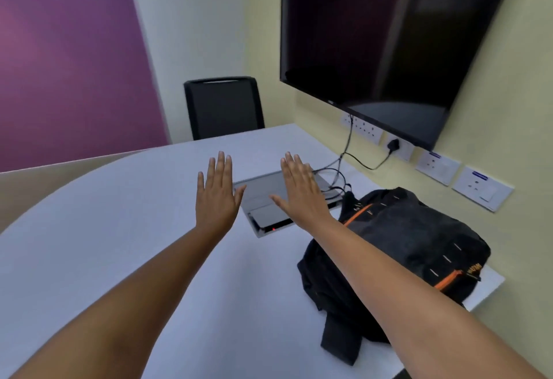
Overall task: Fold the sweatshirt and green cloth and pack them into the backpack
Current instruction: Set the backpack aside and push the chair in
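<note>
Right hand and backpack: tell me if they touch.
Apart. The head view shows the right hand held open over the grey box, with bare table showing between it and the backpack; only the forearm crosses the bag.

We held both hands out flat above the white bench [104, 229], palms down, fingers straight: the left hand [217, 196] and the right hand [302, 196] side by side, apart. Under the right hand sat a grey cable box [263, 214]. The black backpack [419, 244] with orange zips lay to the right, below a dark wall screen [389, 34].
</note>
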The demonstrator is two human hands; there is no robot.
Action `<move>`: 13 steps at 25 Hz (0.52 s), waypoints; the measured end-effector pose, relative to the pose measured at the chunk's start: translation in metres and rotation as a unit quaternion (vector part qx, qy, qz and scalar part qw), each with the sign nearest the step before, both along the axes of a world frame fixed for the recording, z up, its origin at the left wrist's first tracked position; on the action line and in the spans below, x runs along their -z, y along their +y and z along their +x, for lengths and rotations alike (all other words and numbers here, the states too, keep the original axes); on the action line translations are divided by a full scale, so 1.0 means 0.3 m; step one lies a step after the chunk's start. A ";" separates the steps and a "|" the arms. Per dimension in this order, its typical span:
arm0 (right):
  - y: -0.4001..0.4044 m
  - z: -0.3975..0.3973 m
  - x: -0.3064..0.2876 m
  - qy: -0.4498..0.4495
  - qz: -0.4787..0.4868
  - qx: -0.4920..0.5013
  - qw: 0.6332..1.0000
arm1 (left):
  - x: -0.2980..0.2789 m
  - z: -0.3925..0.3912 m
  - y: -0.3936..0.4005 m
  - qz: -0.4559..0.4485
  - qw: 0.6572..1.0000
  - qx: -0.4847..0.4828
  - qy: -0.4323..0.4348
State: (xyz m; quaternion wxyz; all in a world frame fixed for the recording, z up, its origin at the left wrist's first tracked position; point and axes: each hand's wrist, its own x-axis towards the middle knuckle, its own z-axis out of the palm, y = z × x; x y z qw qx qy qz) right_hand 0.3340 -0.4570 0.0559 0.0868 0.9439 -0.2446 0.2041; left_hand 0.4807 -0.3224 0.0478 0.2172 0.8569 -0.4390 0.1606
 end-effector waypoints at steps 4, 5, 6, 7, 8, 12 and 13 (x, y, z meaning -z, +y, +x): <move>0.207 0.108 -0.070 -0.005 -0.017 -0.046 0.999 | -0.070 0.083 0.304 -0.034 0.998 -0.055 -0.024; 0.261 0.127 -0.085 -0.014 -0.020 -0.055 0.998 | -0.090 0.097 0.382 -0.036 0.997 -0.064 -0.031; 0.312 0.139 -0.094 -0.020 -0.024 -0.059 0.998 | -0.108 0.105 0.453 -0.033 0.996 -0.067 -0.041; 0.373 0.147 -0.102 -0.027 -0.026 -0.061 0.997 | -0.125 0.109 0.534 -0.029 0.996 -0.069 -0.054; 0.432 0.149 -0.109 -0.031 -0.026 -0.061 0.997 | -0.139 0.109 0.604 -0.026 0.995 -0.066 -0.067; 0.700 0.098 -0.110 -0.042 -0.029 -0.071 0.996 | -0.149 0.046 0.867 -0.037 0.995 -0.069 -0.064; 0.764 0.069 -0.105 -0.042 -0.034 -0.072 0.996 | -0.142 0.017 0.925 -0.035 0.996 -0.066 -0.058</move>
